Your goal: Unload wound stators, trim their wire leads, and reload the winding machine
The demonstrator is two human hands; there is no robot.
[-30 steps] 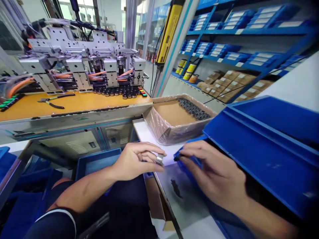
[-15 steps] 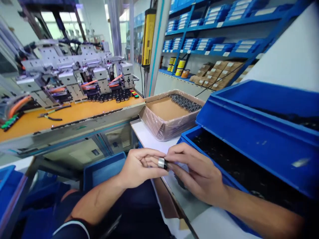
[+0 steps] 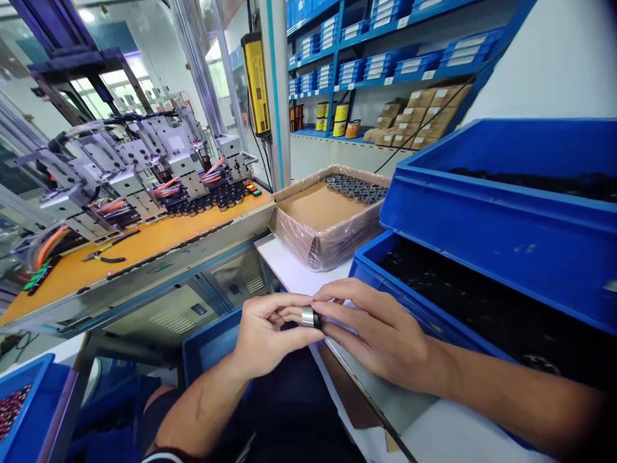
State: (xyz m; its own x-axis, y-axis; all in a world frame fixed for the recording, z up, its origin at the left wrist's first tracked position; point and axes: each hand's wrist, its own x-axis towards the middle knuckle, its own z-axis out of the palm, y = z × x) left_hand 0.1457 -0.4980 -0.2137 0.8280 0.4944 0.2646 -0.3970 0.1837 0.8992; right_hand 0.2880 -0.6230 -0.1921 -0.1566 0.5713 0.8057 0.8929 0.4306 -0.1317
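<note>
Between thumb and fingers of my left hand (image 3: 267, 337) sits a small silver-and-black cylindrical part (image 3: 307, 316), its bright metal band facing me. My right hand (image 3: 385, 337) comes in from the right, its fingertips closed against the black end of the same part. The tips of both index fingers meet just above it. My right fingers partly hide the black end, so its exact shape does not show. Both hands are held in the air near the edge of a white tabletop (image 3: 299, 273).
A plastic-lined cardboard box (image 3: 315, 247) holds rows of dark parts. Stacked blue bins (image 3: 482, 222) with black pieces stand at the right. On the left is a machine (image 3: 144, 161) with an orange worktop (image 3: 159, 244) and pliers (image 3: 113, 251). A blue bin (image 3: 207, 337) sits below.
The head view has shifted and tilted, so the machine and shelves sit differently. Both hands stay together at the part; my right fingers look slightly more extended along it.
</note>
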